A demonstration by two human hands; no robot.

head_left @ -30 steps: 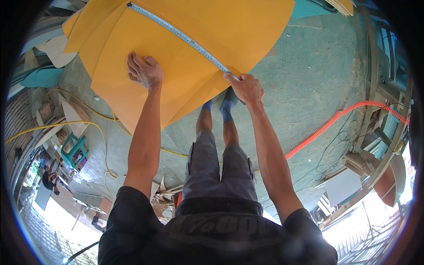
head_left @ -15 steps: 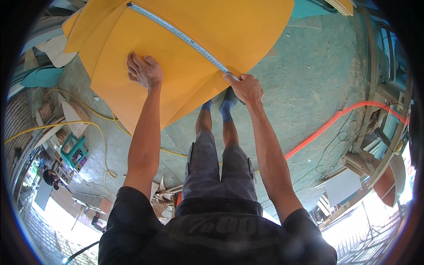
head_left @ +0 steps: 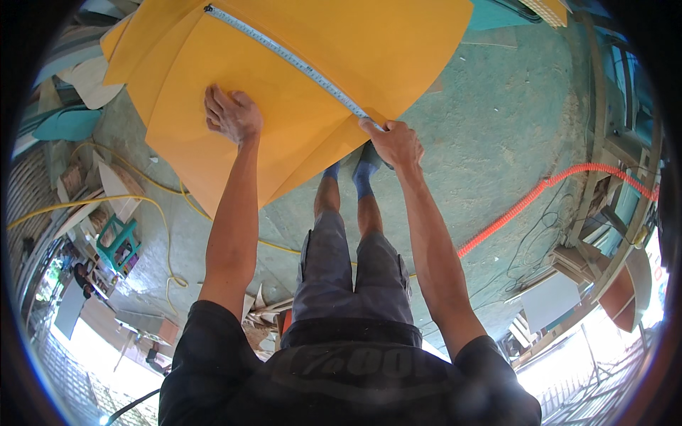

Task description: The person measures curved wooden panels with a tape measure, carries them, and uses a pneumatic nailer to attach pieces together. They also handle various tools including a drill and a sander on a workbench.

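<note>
Large yellow-orange sheets [head_left: 234, 64] lie overlapped in front of me, their near edges just ahead of my feet. A pale metal tape measure [head_left: 291, 60] stretches straight over the top sheet, from its hooked end at the far left to my right hand [head_left: 398, 144]. That hand is closed round the near end of the tape at the sheet's right edge; the tape's case is hidden in it. To the left, my left hand [head_left: 233, 113] rests on the sheet, holding nothing, fingers slightly bent and thumb apart.
An orange coiled air hose [head_left: 511, 206] crosses the green floor on the right. On the left runs a yellow hose [head_left: 167, 234], near a green plastic stool [head_left: 118, 243]. Wood offcuts [head_left: 575, 263] and boards are stacked along both sides.
</note>
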